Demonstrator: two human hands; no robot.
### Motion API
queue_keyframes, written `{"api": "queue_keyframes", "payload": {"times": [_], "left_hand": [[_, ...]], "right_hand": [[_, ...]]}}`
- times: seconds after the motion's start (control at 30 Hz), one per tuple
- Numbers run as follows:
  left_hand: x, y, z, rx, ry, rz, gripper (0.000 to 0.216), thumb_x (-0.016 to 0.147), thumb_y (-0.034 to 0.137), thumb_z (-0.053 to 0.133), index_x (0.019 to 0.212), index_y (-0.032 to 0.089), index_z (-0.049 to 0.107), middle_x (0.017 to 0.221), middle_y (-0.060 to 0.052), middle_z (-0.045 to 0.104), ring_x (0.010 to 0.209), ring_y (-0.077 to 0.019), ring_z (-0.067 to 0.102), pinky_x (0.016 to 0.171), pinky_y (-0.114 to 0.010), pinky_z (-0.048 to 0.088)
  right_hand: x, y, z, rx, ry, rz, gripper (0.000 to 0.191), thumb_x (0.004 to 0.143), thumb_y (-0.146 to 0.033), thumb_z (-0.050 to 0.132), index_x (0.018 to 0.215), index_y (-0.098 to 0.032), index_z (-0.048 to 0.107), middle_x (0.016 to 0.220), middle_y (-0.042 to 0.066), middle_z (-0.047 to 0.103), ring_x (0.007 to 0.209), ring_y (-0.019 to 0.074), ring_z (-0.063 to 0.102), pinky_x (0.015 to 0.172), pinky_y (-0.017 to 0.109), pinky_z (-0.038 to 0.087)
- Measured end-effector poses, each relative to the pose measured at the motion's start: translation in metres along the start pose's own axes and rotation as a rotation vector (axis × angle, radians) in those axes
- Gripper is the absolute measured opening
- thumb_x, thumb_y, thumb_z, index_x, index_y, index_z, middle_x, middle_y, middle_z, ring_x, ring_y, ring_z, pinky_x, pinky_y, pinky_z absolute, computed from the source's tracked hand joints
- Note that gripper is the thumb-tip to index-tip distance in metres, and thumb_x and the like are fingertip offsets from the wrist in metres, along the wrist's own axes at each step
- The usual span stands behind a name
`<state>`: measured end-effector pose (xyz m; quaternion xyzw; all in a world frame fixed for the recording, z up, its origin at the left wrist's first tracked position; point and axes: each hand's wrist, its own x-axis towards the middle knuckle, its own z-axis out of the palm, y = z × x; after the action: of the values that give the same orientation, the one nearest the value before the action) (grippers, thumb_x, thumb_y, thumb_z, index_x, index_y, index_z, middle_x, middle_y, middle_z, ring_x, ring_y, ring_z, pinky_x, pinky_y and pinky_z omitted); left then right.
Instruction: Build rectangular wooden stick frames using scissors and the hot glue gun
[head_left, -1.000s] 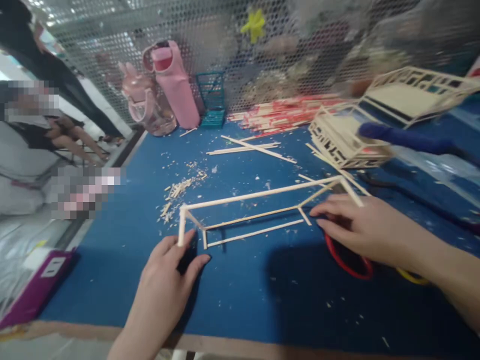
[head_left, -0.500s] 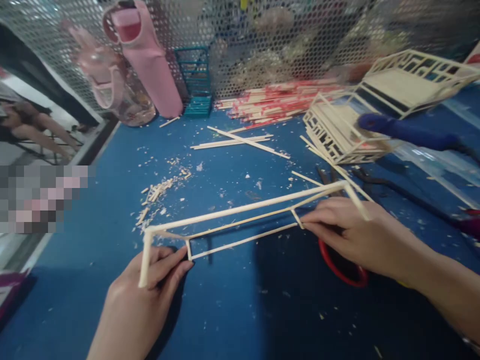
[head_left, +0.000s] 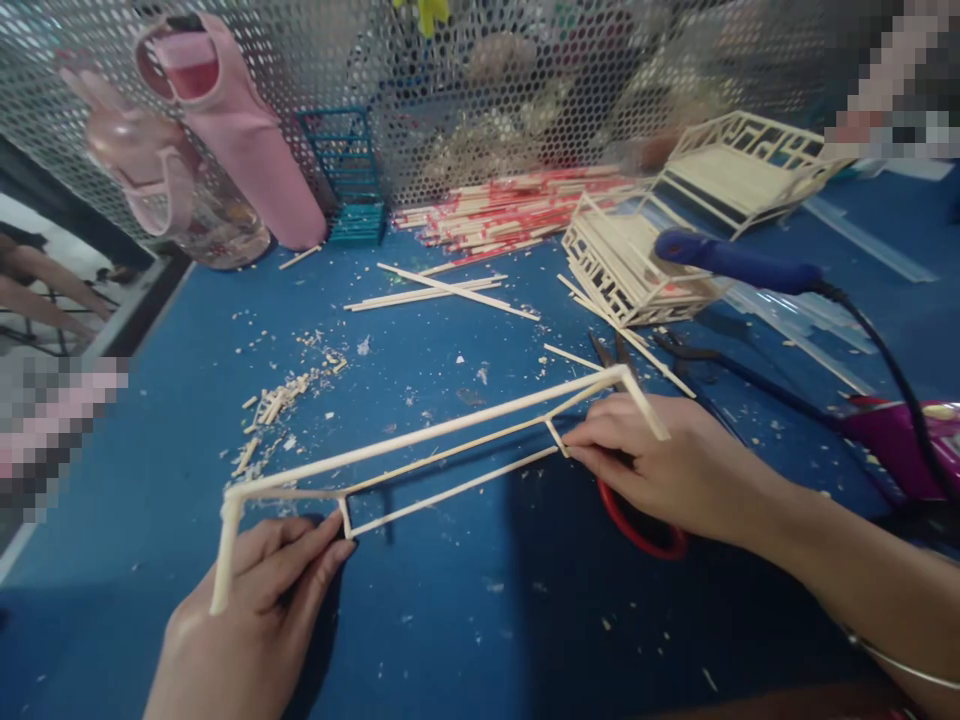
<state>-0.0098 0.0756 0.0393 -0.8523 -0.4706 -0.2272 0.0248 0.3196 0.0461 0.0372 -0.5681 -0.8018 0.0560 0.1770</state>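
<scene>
A long frame of thin wooden sticks (head_left: pixel 427 440) is held above the blue table (head_left: pixel 465 600) between both hands. My left hand (head_left: pixel 247 610) pinches its left end near a short upright stick. My right hand (head_left: pixel 667 465) pinches the frame's right end, fingers closed on a short cross stick. A red-handled tool (head_left: pixel 637 525) lies on the table partly under my right hand.
Loose sticks (head_left: pixel 442 290) and a red-marked stick pile (head_left: pixel 510 210) lie further back. Two finished stick models (head_left: pixel 630 265) (head_left: pixel 739 170) stand at right with a blue glue gun (head_left: pixel 731 260) and its cable. Pink bottles (head_left: pixel 225 130), a teal rack (head_left: pixel 349 175) and mesh wall stand behind. Wood chips (head_left: pixel 277 405) are scattered at left.
Both hands went from touching the frame on the table to pinching its ends and lifting it toward me. The view has shifted rightwards.
</scene>
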Motion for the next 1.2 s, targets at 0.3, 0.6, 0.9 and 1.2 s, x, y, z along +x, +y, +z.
{"api": "queue_keyframes", "payload": {"times": [0.3,0.6,0.9,1.2], "left_hand": [[0.003,0.004,-0.003,-0.042,-0.095,-0.107,0.045,0.088,0.054,0.043,0.083,0.025,0.076,0.074,-0.003,0.072,0.066,-0.0163,0.067,0.057,-0.024,0.050],[0.000,0.001,0.000,-0.165,-0.145,-0.215,0.039,0.078,0.053,0.052,0.088,0.024,0.077,0.084,-0.004,0.073,0.077,-0.0202,0.067,0.068,-0.028,0.049],[-0.002,0.001,0.001,-0.209,-0.128,-0.243,0.037,0.076,0.051,0.055,0.088,0.024,0.077,0.083,-0.004,0.072,0.076,-0.0198,0.066,0.070,-0.029,0.049],[0.002,-0.005,-0.002,-0.206,-0.159,-0.210,0.044,0.081,0.058,0.050,0.086,0.023,0.077,0.076,-0.003,0.072,0.070,-0.0174,0.068,0.064,-0.027,0.051]], "right_hand": [[0.003,-0.007,-0.007,-0.102,-0.082,0.054,0.024,0.082,-0.022,0.051,0.078,-0.021,0.074,0.075,0.004,0.073,0.066,0.0180,0.065,0.062,0.029,0.044],[0.000,-0.009,-0.004,-0.248,-0.032,-0.032,0.026,0.082,-0.020,0.049,0.078,-0.020,0.075,0.083,0.004,0.076,0.072,0.0184,0.067,0.063,0.028,0.045],[0.002,-0.006,-0.005,-0.212,-0.095,-0.044,0.029,0.086,-0.022,0.045,0.083,-0.018,0.074,0.086,0.007,0.075,0.077,0.0204,0.067,0.069,0.031,0.047],[0.005,-0.006,-0.006,-0.123,-0.120,0.016,0.024,0.086,-0.023,0.050,0.078,-0.020,0.072,0.082,0.003,0.074,0.075,0.0177,0.065,0.065,0.028,0.042]]}}
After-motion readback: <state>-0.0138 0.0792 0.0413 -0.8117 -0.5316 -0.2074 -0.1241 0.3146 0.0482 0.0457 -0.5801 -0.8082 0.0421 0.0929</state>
